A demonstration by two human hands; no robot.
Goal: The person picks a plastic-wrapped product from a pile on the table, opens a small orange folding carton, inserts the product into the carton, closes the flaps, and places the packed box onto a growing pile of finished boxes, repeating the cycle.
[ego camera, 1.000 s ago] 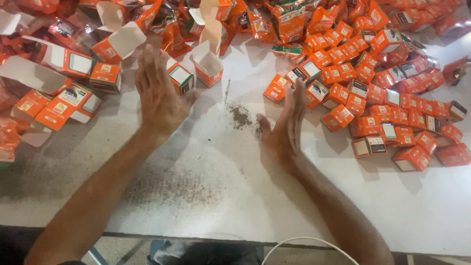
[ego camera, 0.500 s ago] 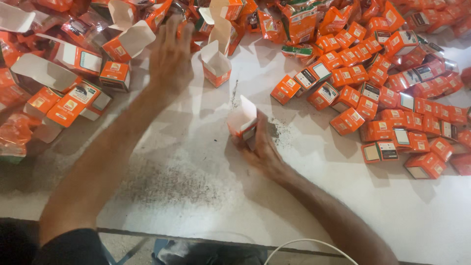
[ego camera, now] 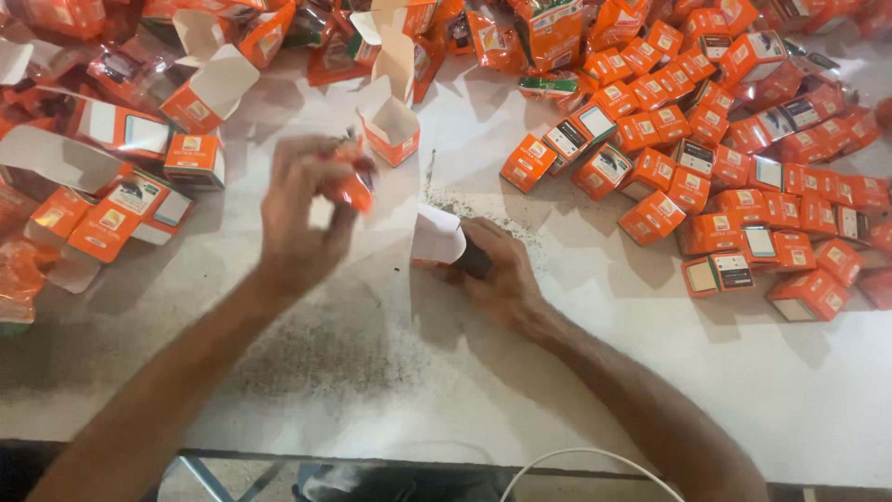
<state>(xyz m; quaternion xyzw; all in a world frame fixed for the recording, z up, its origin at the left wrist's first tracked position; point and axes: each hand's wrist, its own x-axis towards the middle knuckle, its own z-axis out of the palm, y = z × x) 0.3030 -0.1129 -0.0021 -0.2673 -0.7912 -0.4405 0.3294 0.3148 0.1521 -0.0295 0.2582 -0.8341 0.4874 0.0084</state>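
My left hand (ego camera: 302,209) is raised over the white table (ego camera: 557,372) at centre left, fingers closed on a small orange packet (ego camera: 353,186). To its right, my right hand (ego camera: 497,270) rests on the table and grips a small open orange box (ego camera: 437,240) whose white flap stands up. Another open orange box (ego camera: 390,125) stands just beyond the two hands.
Many closed orange boxes (ego camera: 725,177) lie in a heap at the right. Open boxes with white flaps (ego camera: 130,139) and orange packets (ego camera: 520,37) crowd the left and far edge. Dark crumbs (ego camera: 465,200) are scattered near my hands. A white cable (ego camera: 576,460) curves below the table's near edge.
My left hand pulled back from the far pile holding an orange packet. My right hand picked up an open box half a second ago and now holds it lower on the table.
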